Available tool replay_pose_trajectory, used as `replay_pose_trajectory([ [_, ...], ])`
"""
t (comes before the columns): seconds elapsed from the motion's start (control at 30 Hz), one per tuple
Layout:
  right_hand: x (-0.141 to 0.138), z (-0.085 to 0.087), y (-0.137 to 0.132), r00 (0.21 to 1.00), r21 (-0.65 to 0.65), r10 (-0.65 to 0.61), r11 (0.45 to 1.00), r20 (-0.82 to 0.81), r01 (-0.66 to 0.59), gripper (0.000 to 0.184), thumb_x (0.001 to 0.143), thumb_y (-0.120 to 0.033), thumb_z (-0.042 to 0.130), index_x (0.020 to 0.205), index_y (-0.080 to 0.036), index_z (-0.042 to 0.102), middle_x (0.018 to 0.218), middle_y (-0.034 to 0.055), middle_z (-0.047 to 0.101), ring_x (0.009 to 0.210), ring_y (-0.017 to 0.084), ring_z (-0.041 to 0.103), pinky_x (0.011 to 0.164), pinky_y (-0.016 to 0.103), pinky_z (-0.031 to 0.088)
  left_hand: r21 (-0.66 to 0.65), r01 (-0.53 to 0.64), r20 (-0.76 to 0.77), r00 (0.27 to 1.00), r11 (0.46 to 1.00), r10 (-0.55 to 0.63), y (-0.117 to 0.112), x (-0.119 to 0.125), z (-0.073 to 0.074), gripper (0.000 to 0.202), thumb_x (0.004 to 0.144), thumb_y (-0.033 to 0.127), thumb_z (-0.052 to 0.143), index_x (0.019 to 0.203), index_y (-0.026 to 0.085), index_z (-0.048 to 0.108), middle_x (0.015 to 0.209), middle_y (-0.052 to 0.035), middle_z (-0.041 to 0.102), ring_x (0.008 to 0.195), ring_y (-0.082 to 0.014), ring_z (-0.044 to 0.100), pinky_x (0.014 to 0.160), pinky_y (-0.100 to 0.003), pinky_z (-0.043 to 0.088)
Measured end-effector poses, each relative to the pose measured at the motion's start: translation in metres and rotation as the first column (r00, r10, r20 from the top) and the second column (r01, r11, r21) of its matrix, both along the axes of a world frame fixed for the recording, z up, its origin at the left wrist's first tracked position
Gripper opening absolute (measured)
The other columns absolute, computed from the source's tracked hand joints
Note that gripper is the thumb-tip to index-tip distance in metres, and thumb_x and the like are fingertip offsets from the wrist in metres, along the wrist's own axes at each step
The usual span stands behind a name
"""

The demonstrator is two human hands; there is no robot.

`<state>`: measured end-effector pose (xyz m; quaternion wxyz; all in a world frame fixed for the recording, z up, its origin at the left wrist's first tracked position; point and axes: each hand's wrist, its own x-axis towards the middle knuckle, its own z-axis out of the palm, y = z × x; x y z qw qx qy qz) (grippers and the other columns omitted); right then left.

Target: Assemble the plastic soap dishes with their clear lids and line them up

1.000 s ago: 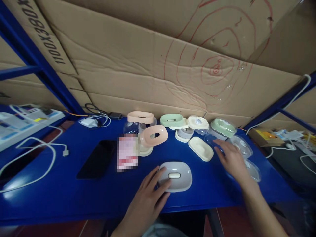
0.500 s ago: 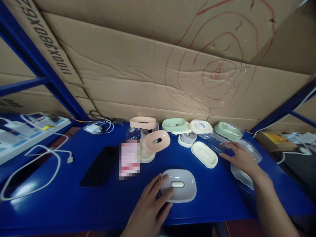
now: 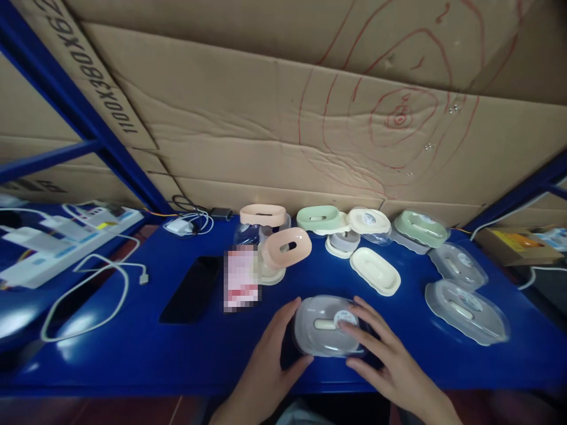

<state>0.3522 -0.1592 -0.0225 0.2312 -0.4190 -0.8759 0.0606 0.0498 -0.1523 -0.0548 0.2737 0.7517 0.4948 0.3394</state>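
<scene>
A grey oval soap dish [image 3: 316,343] with a cream bar in its centre slot sits near the table's front edge. Over it lies a clear plastic lid [image 3: 310,307] bearing a round white label; whether the lid is fully seated, I cannot tell. My left hand [image 3: 271,348] curves around the left end, thumb at the front and fingers at the back. From the other side my right hand [image 3: 383,354] grips the lid's right end, one finger across the label. Beyond my hands lie a cream oval piece [image 3: 375,271] and a peach dish [image 3: 290,248].
Two lidded grey dishes [image 3: 467,310] lie at the right, with a lidded green dish [image 3: 420,229] behind. Another green dish [image 3: 318,219] stands along the cardboard wall [image 3: 221,118]. At left are a black phone-like slab [image 3: 190,289], a white cable [image 3: 126,295] and power strips [image 3: 75,245].
My right hand has come back from the far right with a clear lid, which now covers the grey dish. My left hand has shifted to the dish's left end.
</scene>
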Motion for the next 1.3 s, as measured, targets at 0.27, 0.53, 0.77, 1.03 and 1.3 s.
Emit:
replay_pose_trajectory([
  [0.27,-0.015,0.0,0.009,0.993,0.102,0.064,0.992,0.1,-0.074,0.062,0.104,-0.032,0.067,0.164,-0.032,0.049,0.17,0.0071,0.048,0.16,0.033,0.039,0.117,0.046,0.057,0.021,0.045,0.046,0.998,0.999,-0.046,0.003,-0.004,0.007,0.086,0.096,0.031,0.079,0.168,0.039,0.033,0.165,-0.0133,0.053,0.148,-0.0346,0.057,0.116,-0.057,0.056],
  [0.53,-0.02,-0.001,0.008,0.996,0.198,0.053,0.978,0.077,-0.067,0.062,0.102,-0.04,0.071,0.161,-0.032,0.053,0.164,0.0064,0.055,0.154,0.031,0.05,0.11,0.038,0.061,0.116,0.078,0.083,0.993,0.99,-0.088,0.01,-0.008,-0.025,0.076,0.094,0.045,0.081,0.162,0.04,0.047,0.16,-0.0129,0.057,0.143,-0.0338,0.063,0.112,-0.051,0.06],
  [0.77,-0.022,-0.006,0.011,0.998,0.162,0.021,0.986,0.052,-0.029,0.066,0.101,-0.038,0.074,0.162,-0.033,0.051,0.169,0.0088,0.048,0.156,0.032,0.047,0.111,0.04,0.06,0.176,0.093,0.016,0.995,0.98,-0.098,0.013,-0.008,-0.026,0.085,0.091,0.031,0.083,0.164,0.041,0.042,0.16,-0.0127,0.058,0.142,-0.0342,0.064,0.111,-0.051,0.061],
  [1.03,-0.014,-0.022,0.009,0.994,0.049,-0.086,0.995,-0.074,0.09,0.067,0.103,-0.041,0.07,0.165,-0.037,0.045,0.172,0.0047,0.044,0.159,0.033,0.041,0.117,0.042,0.055,0.12,0.104,0.012,0.994,0.987,-0.106,0.011,-0.007,-0.023,0.078,0.103,0.032,0.067,0.171,0.037,0.03,0.168,-0.0109,0.049,0.152,-0.0314,0.054,0.121,-0.048,0.051],
  [1.3,-0.016,-0.02,0.012,0.988,0.098,-0.121,0.986,-0.098,0.131,0.064,0.103,-0.042,0.069,0.164,-0.038,0.049,0.169,0.0035,0.048,0.156,0.033,0.047,0.114,0.043,0.058,0.125,0.088,0.001,0.996,0.988,-0.089,0.01,-0.007,-0.033,0.078,0.102,0.025,0.065,0.17,0.04,0.03,0.167,-0.0087,0.052,0.15,-0.0305,0.056,0.12,-0.047,0.052],
])
